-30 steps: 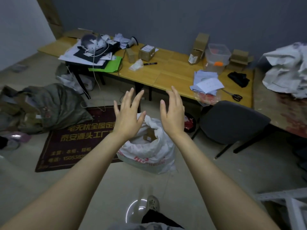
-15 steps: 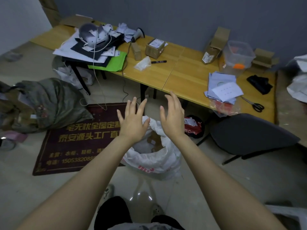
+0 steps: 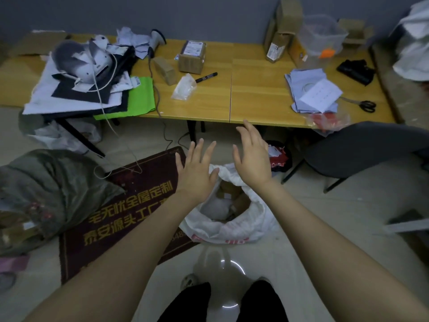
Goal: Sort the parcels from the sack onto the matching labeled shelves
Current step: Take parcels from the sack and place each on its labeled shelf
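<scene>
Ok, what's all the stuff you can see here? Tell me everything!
sack: one, white, on the floor, open
parcels: several, brown and pale, inside the sack
tables: two, yellow wood, side by side at the wall
cardboard boxes: several, brown, on the tables
marker: one, black, mid-table
tub: one, clear, table's back right
scissors: one pair, black handles, table's right end
papers: a pile, pale blue-white, left of the scissors
chair: one, dark grey, right of the sack
mat: one, dark red, yellow writing, left of the sack
left hand: one, open, over the sack
right hand: one, open, over the sack
</scene>
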